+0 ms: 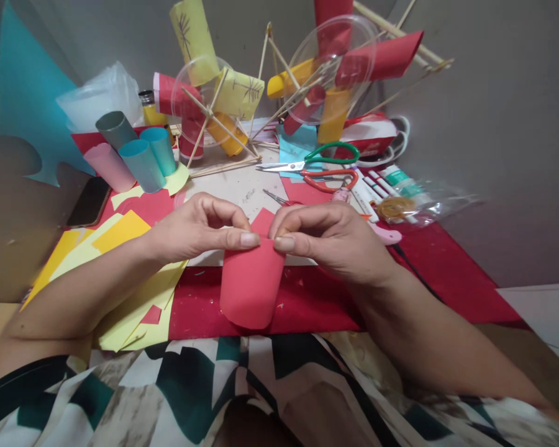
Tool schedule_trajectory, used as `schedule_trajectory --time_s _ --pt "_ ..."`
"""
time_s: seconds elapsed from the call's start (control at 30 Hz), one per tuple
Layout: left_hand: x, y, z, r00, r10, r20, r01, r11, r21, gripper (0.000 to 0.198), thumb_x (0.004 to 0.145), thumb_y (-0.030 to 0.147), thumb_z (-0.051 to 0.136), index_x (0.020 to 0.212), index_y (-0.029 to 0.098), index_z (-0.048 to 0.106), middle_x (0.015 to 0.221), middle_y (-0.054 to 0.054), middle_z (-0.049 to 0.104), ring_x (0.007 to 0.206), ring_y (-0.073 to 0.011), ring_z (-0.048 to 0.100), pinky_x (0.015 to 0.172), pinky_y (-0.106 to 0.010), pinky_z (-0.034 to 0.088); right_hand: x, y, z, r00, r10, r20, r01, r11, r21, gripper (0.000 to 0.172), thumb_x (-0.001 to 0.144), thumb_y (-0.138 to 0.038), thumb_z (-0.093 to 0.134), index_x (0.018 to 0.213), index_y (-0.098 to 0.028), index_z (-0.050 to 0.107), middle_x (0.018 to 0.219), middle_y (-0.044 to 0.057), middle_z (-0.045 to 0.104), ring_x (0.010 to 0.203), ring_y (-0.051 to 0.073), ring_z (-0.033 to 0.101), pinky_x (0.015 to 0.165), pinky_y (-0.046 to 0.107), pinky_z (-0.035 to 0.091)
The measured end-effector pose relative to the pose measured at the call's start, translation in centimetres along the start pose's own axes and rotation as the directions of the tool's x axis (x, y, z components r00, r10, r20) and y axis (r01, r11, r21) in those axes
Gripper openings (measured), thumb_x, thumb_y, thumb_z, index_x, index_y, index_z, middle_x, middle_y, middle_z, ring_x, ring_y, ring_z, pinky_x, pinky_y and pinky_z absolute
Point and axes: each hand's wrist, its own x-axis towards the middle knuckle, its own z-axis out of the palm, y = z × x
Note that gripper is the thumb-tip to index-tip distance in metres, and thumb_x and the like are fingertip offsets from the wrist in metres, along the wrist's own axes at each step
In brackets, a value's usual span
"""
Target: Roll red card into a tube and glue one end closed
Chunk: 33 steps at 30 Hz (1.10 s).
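Observation:
A piece of red paper (252, 285), curved into a rounded shape, hangs down over the near edge of the table. Its upper edge is pinched between thumb and fingers by my left hand (200, 230) and, a little to the right, by my right hand (328, 239). The two thumbs lie close together on the near side. A pointed part of red paper (263, 221) shows behind the fingertips. Small metal scissors (274, 197) lie just beyond, partly hidden by my right hand.
Green-and-orange-handled scissors (330, 164) lie beyond my hands. Paper tubes (142, 164) and a phone (89, 202) are at left. Two stick-and-paper-tube wheels (209, 112) stand at the back. Markers (366, 192) and a plastic bag (419, 198) lie right; yellow sheets (156, 292) lie under my left arm.

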Motion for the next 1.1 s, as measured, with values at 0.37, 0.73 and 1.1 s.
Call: schedule_trajectory --time_s 0.37,0.73,1.1 --pt "-0.3 -0.2 0.7 0.999 0.045 0.007 -0.045 0.999 0.013 0.034 0.079 0.041 0.081 0.065 0.014 0.067 0.062 0.0 0.055 0.063 -0.0101 0.049 0.062 -0.023 0.043 0.1 0.0 0.2 0.995 -0.095 -0.037 0.093 0.995 -0.048 0.028 0.076 -0.045 0.083 0.066 -0.021 0.074 0.07 0.002 0.07 0.06 0.012 0.059 0.053 0.025 0.048" --pt "0.3 -0.4 -0.6 0.977 0.212 -0.017 -0.212 0.977 -0.027 0.034 0.082 0.05 0.078 0.078 0.016 0.077 0.085 -0.008 0.076 0.09 -0.0217 0.07 0.092 -0.036 0.054 0.1 1.4 -1.0 0.988 -0.114 -0.105 0.125 0.986 0.108 0.023 0.076 -0.045 0.084 0.068 -0.025 0.076 0.075 0.0 0.07 0.067 0.012 0.06 0.067 0.029 0.053" --pt "-0.1 0.0 -0.1 0.983 0.18 0.019 -0.181 0.978 0.106 0.025 0.081 0.035 0.079 0.068 0.015 0.072 0.079 -0.006 0.074 0.083 -0.0188 0.068 0.087 -0.032 0.055 0.3 0.8 0.2 0.944 -0.263 -0.197 0.226 0.955 -0.194 0.015 0.078 -0.044 0.082 0.082 -0.029 0.081 0.101 0.004 0.075 0.106 0.021 0.066 0.104 0.042 0.051"
